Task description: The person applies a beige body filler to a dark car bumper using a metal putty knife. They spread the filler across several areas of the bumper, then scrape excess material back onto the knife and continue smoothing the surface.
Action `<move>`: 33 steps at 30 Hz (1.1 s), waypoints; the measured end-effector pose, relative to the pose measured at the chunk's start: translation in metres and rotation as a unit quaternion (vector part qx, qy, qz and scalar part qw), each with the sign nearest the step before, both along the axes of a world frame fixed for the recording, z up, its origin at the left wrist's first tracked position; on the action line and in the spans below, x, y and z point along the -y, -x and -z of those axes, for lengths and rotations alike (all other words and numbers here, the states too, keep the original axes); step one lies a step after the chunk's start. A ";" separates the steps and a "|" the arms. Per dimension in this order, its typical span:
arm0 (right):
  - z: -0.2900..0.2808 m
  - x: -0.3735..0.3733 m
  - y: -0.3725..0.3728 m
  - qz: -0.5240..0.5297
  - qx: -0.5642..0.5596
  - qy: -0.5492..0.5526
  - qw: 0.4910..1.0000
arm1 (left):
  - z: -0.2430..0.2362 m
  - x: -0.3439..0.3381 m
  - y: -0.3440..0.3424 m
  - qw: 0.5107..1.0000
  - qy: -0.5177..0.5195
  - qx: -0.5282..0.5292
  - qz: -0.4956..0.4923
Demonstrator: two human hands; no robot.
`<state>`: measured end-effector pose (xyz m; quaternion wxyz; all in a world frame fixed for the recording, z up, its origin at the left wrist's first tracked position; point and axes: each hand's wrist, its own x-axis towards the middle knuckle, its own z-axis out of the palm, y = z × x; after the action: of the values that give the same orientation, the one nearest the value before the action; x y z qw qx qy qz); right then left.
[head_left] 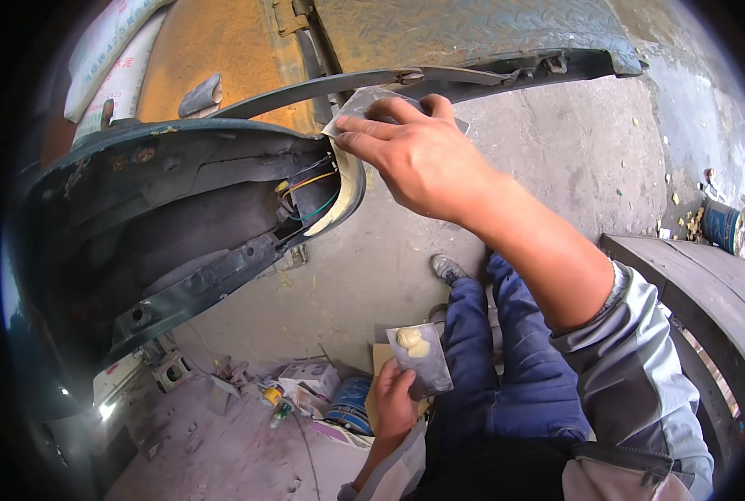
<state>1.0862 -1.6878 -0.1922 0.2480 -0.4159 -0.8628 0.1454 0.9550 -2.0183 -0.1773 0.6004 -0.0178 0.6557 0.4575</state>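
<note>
My right hand [431, 159] pinches a thin grey spreader plate [362, 102] at the corner of a dark green vehicle body panel [214, 125]. Cream filler [347, 185] coats the curved edge of that panel, just below my fingers. Lower down, my left hand [396, 402] grips a grey flat plate [431, 369] by its side. A lump of cream putty [411, 340] sits on this plate. Inside the panel's hollow, several thin coloured wires [310, 182] show.
An orange, rusty metal bed [209, 63] with white sacks [118, 63] lies beyond the panel. A dark bench [681, 267] stands at right, near a blue can [721, 225]. Behind my left hand are a blue bucket [351, 402], a cardboard box [310, 380] and scattered scraps.
</note>
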 end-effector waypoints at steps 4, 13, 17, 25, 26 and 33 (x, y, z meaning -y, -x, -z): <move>-0.006 0.002 0.001 -0.011 0.029 0.016 0.999 | -0.001 0.001 0.000 1.000 0.006 0.005 -0.006; -0.018 0.003 0.004 0.003 0.040 0.011 0.999 | 0.002 0.006 0.002 1.000 -0.004 -0.011 0.001; -0.026 0.009 0.004 -0.005 0.085 0.036 0.996 | 0.002 0.005 0.005 1.000 -0.006 0.006 -0.005; -0.037 0.047 0.011 0.019 0.111 0.053 0.992 | 0.004 0.009 0.012 1.000 -0.008 -0.005 0.007; -0.037 0.053 0.014 0.026 0.114 0.054 0.992 | 0.004 0.009 0.013 1.000 -0.006 -0.004 0.006; -0.039 0.082 0.029 0.069 0.110 0.057 0.990 | 0.002 0.011 0.019 1.000 -0.007 0.000 0.016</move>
<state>1.0569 -1.7697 -0.1527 0.1368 -0.5016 -0.8442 0.1304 0.9355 -2.0291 -0.1789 0.6076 -0.0027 0.6530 0.4521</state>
